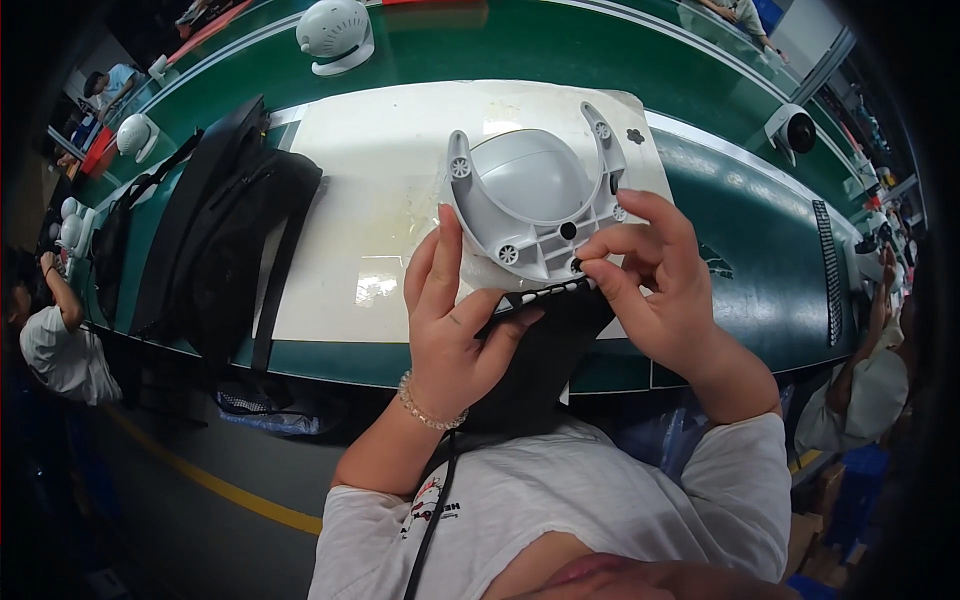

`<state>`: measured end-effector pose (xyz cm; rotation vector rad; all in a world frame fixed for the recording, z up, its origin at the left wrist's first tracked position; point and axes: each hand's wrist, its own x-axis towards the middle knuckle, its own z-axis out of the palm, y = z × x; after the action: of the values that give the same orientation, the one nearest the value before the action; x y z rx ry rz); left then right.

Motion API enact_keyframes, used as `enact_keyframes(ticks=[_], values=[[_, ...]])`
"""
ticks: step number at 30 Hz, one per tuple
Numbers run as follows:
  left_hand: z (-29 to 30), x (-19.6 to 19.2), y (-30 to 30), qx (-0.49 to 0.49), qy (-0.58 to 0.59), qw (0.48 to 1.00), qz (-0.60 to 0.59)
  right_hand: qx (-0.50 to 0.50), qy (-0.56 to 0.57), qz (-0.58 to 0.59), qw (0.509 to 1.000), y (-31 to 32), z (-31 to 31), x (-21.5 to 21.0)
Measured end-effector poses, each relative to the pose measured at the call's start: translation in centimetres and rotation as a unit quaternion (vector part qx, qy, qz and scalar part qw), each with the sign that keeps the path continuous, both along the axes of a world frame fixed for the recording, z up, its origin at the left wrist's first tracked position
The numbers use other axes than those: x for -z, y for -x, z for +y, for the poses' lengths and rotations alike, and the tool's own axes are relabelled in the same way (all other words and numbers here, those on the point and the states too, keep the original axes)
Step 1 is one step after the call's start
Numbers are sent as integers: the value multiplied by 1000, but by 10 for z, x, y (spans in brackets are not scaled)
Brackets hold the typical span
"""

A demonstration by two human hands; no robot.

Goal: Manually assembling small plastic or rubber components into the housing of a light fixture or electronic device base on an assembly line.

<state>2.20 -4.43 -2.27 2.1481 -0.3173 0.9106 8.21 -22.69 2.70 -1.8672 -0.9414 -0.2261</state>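
A white plastic housing (530,178) with a rounded dome lies on the white board, its curved U-shaped stand (490,235) turned toward me. Round screw recesses dot the stand, and a black round pad (568,231) sits on its middle. My left hand (448,325) pinches a black strip with white gaps (548,293) between thumb and fingers, just below the stand; its index finger points up along the stand's left side. The thumb and index finger of my right hand (660,275) close on a small black pad (576,265) at the stand's lower edge.
Under the housing is a white board (345,240) on the green bench. A black bag (235,220) lies to the left. Another white round unit (335,35) stands on the green belt behind, and a dark-fronted one (795,130) at right. People sit at both sides.
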Motion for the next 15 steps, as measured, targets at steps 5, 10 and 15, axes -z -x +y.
enact_keyframes(ticks=[5,10,15], values=[[1,2,-2,0,-2,1000,-9,-16,30,-107,994,2,-1,-2],[0,3,-2,1,5,1000,-5,-45,67,-209,975,2,-7,4],[0,2,-1,1,-1,1000,4,-76,-76,40,993,1,-4,5]])
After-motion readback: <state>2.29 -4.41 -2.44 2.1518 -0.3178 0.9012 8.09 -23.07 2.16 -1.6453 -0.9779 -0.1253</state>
